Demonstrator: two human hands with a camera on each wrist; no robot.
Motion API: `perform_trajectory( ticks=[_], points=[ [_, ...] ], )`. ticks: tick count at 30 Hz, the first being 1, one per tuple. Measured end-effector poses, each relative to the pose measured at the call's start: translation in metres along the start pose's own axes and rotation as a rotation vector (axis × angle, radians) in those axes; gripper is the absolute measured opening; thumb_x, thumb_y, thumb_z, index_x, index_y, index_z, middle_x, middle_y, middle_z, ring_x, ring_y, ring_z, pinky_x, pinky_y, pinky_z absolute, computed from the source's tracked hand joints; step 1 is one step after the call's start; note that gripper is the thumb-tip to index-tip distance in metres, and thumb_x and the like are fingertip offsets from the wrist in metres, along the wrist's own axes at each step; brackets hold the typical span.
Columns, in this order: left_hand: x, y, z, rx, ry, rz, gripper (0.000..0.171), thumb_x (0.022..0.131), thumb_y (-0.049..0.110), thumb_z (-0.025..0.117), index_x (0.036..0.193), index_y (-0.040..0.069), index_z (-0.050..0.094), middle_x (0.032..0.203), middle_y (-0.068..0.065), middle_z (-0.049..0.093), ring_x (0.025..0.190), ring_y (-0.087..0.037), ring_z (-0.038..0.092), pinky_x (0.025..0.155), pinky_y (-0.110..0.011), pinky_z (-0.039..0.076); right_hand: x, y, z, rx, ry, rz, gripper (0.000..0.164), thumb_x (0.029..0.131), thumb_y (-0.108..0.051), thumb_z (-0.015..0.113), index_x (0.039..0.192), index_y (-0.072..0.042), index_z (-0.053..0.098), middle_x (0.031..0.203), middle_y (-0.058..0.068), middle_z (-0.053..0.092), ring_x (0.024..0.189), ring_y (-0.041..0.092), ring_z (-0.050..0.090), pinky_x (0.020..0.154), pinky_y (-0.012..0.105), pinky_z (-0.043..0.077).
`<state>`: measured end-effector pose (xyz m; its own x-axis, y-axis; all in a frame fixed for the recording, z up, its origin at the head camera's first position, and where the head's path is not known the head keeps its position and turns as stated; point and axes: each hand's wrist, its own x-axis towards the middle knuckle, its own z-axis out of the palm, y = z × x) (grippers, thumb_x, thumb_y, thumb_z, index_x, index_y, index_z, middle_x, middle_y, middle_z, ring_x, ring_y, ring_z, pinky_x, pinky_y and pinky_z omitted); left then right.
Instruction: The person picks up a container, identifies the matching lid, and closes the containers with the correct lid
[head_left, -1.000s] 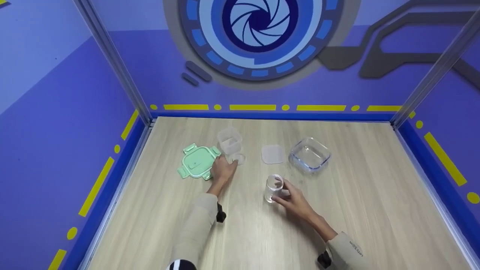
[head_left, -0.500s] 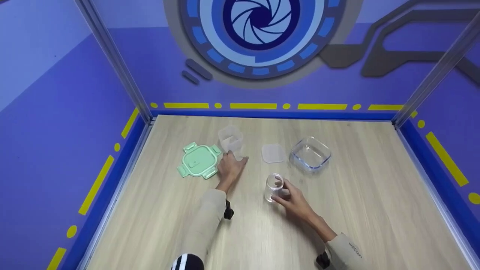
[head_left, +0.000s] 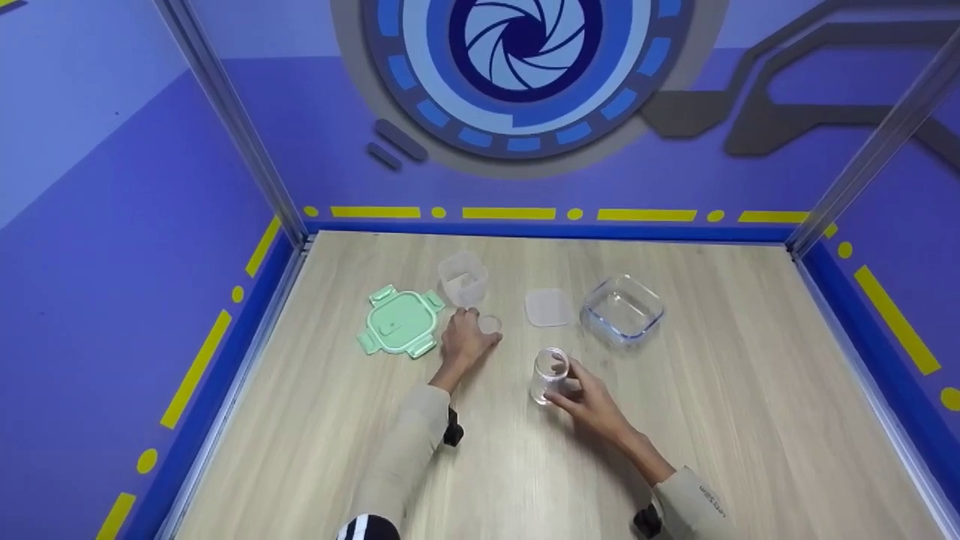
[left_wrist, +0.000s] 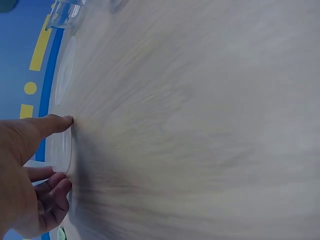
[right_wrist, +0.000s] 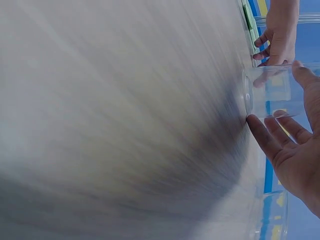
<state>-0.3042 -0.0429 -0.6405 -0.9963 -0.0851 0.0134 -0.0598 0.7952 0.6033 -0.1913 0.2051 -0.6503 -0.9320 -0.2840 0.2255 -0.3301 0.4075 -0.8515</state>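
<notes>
Two hands, one clear jar, one small round lid

The right grip (head_left: pixel 596 405) is curled round the clear jar (head_left: pixel 541 382), thumb on the near side, fingers beyond. The jar is upright on the desk (head_left: pixel 510 465), long axis vertical, mouth up. Ahead of it and to its left, well apart, the small round lid (head_left: pixel 490 325) lies low, seemingly flat; this offset between lid and upturned mouth is, by judgement, the relation that counts most. The left grip (head_left: pixel 465 339) is much the nearer to the lid, which sits between its thumb and index finger; whether they pinch it cannot be told. Just ahead of that hand stands a translucent square container (head_left: pixel 450 289), with a green lid (head_left: pixel 401 322) just to its left. Farther right lie a translucent square lid (head_left: pixel 547 308) and a glass dish (head_left: pixel 619 330).
</notes>
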Motion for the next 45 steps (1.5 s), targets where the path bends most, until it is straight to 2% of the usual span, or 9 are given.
perform_trajectory(
  ticks=[5, 11, 17, 21, 26, 32, 36, 40, 45],
  points=[
    [-0.013, 0.000, -0.010, -0.115, -0.025, 0.206, 0.056, 0.083, 0.027, 0.085, 0.128, 0.003, 0.064, 0.122, -0.014, 0.067, 0.110, -0.030, 0.067, 0.092, -0.046, 0.057, 0.000, 0.000, 0.001, 0.012, -0.007, -0.013, 0.067, 0.088, -0.018, 0.081, 0.147, -0.005, 0.050, 0.128, 0.022, 0.068, 0.115, 0.037, 0.068, 0.094, 0.054, 0.057],
    [-0.037, 0.009, -0.036, -0.174, -0.067, 0.463, 0.058, 0.080, 0.020, 0.087, 0.130, 0.003, 0.064, 0.124, -0.011, 0.068, 0.111, -0.025, 0.065, 0.092, -0.044, 0.056, 0.001, 0.000, -0.001, 0.014, -0.006, -0.032, 0.066, 0.089, -0.017, 0.080, 0.146, -0.004, 0.051, 0.128, 0.022, 0.068, 0.115, 0.037, 0.067, 0.091, 0.056, 0.058],
    [-0.064, 0.021, -0.063, -0.071, -0.124, 0.650, 0.058, 0.077, 0.024, 0.089, 0.128, 0.010, 0.065, 0.124, -0.005, 0.067, 0.115, -0.021, 0.060, 0.097, -0.040, 0.055, 0.000, 0.001, -0.002, -0.005, -0.019, -0.034, 0.066, 0.089, -0.020, 0.080, 0.147, -0.004, 0.050, 0.128, 0.022, 0.068, 0.116, 0.036, 0.067, 0.091, 0.053, 0.059],
    [-0.076, 0.028, -0.075, 0.002, -0.120, 0.751, 0.058, 0.077, 0.030, 0.089, 0.126, 0.010, 0.065, 0.122, -0.003, 0.067, 0.113, -0.019, 0.061, 0.096, -0.038, 0.055, 0.000, 0.002, -0.001, -0.006, -0.019, -0.045, 0.066, 0.090, -0.019, 0.079, 0.146, -0.002, 0.049, 0.127, 0.024, 0.068, 0.116, 0.036, 0.067, 0.091, 0.054, 0.059],
    [-0.082, 0.038, -0.082, 0.119, -0.120, 0.793, 0.058, 0.079, 0.032, 0.085, 0.129, 0.012, 0.062, 0.126, -0.001, 0.065, 0.116, -0.018, 0.063, 0.095, -0.037, 0.056, 0.003, 0.002, 0.001, -0.015, -0.012, -0.066, 0.065, 0.090, -0.018, 0.079, 0.145, 0.001, 0.050, 0.126, 0.025, 0.068, 0.115, 0.037, 0.067, 0.090, 0.053, 0.059],
    [-0.084, 0.045, -0.083, 0.254, -0.072, 0.801, 0.058, 0.079, 0.035, 0.084, 0.129, 0.013, 0.063, 0.124, -0.002, 0.066, 0.111, -0.018, 0.064, 0.087, -0.036, 0.058, 0.004, 0.002, 0.002, 0.005, -0.010, -0.062, 0.065, 0.089, -0.016, 0.080, 0.144, 0.001, 0.051, 0.126, 0.026, 0.068, 0.114, 0.039, 0.067, 0.091, 0.053, 0.059],
    [-0.084, 0.050, -0.081, 0.204, -0.065, 0.806, 0.057, 0.078, 0.035, 0.085, 0.127, 0.013, 0.064, 0.122, -0.002, 0.065, 0.111, -0.018, 0.063, 0.087, -0.035, 0.058, 0.004, 0.001, 0.002, 0.006, -0.007, -0.060, 0.065, 0.088, -0.014, 0.081, 0.143, 0.001, 0.051, 0.126, 0.023, 0.068, 0.115, 0.037, 0.067, 0.091, 0.053, 0.059],
    [-0.083, 0.057, -0.078, 0.124, -0.095, 0.820, 0.058, 0.079, 0.035, 0.085, 0.129, 0.013, 0.064, 0.127, -0.003, 0.065, 0.117, -0.018, 0.063, 0.091, -0.035, 0.059, 0.004, -0.001, 0.001, 0.025, -0.011, -0.052, 0.064, 0.088, -0.014, 0.081, 0.143, 0.000, 0.052, 0.127, 0.022, 0.068, 0.115, 0.037, 0.067, 0.089, 0.054, 0.059],
    [-0.081, 0.067, -0.073, 0.114, -0.140, 0.841, 0.062, 0.082, 0.035, 0.084, 0.135, 0.013, 0.061, 0.131, -0.003, 0.065, 0.120, -0.017, 0.063, 0.093, -0.034, 0.058, 0.004, 0.000, 0.002, 0.031, -0.015, -0.056, 0.067, 0.089, -0.015, 0.080, 0.148, -0.007, 0.049, 0.128, 0.017, 0.068, 0.114, 0.035, 0.067, 0.088, 0.053, 0.060]
  ],
)
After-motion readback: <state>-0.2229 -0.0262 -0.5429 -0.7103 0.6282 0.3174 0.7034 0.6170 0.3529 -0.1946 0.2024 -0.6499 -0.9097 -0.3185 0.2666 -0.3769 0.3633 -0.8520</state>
